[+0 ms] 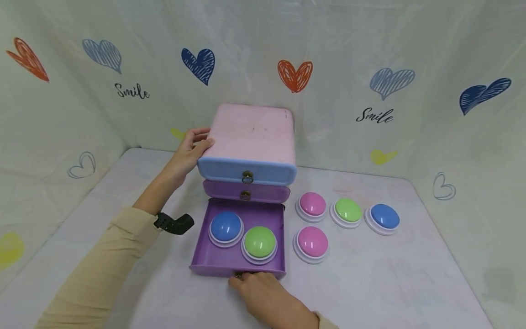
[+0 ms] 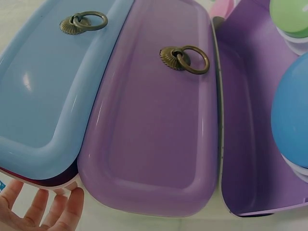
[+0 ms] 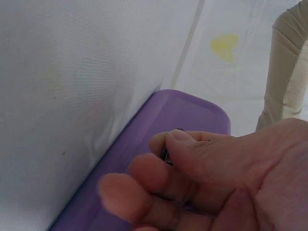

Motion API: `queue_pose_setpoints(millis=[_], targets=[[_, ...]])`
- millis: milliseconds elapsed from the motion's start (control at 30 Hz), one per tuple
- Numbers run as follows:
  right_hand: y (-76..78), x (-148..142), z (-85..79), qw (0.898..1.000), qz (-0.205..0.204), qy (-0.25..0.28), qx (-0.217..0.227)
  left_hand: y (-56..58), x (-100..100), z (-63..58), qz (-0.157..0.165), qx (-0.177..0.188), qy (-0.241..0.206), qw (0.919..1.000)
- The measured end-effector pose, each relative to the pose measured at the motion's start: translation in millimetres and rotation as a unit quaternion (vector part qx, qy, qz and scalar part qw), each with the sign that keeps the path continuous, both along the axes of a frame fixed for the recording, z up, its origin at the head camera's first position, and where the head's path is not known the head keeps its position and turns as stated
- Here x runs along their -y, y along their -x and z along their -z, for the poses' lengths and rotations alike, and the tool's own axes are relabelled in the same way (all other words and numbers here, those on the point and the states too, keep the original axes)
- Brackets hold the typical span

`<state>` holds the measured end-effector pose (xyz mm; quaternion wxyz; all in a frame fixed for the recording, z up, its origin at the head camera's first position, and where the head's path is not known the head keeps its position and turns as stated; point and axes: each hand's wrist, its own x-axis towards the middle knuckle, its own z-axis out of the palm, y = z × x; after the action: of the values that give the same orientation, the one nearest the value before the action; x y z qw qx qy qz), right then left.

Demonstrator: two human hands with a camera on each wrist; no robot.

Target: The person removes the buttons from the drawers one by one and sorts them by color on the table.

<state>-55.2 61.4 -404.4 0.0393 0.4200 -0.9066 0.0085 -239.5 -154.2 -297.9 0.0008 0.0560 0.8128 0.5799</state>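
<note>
A small drawer cabinet (image 1: 255, 128) with a pink top stands at the middle of the table. My left hand (image 1: 189, 153) rests against its left side, thumb by the top edge; in the left wrist view its fingers (image 2: 36, 211) touch the cabinet's side. The purple bottom drawer (image 1: 197, 242) is pulled out, holding a blue push light (image 1: 226, 226) and a green push light (image 1: 260, 242). My right hand (image 1: 267, 294) pinches the drawer's small metal ring pull (image 3: 166, 155) between thumb and forefinger, which mostly hide it.
The blue drawer (image 1: 226, 170) and purple middle drawer (image 1: 222, 189) look closed. Right of the cabinet on the table lie two pink push lights (image 1: 312, 204), a green one (image 1: 348, 210) and a blue one (image 1: 385, 216). A heart-printed curtain (image 1: 328, 41) hangs behind.
</note>
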Motion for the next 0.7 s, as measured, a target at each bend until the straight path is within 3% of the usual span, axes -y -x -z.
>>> queue_pose_setpoints(millis=[400,600,700], targets=[[-0.8,3.1,-0.4,0.998,0.019,0.017,-0.054,-0.5,-0.3,-0.3,0.001,-0.002,0.004,1.0],[0.7,0.9,-3.6,0.997,0.008,0.033,-0.075,-0.5,-0.5,-0.2,0.0,-0.003,0.004,1.0],[2.6,-2.9,-9.6,0.996,-0.007,0.069,-0.064,-0.4,-0.5,0.0,0.001,-0.003,0.004,1.0]])
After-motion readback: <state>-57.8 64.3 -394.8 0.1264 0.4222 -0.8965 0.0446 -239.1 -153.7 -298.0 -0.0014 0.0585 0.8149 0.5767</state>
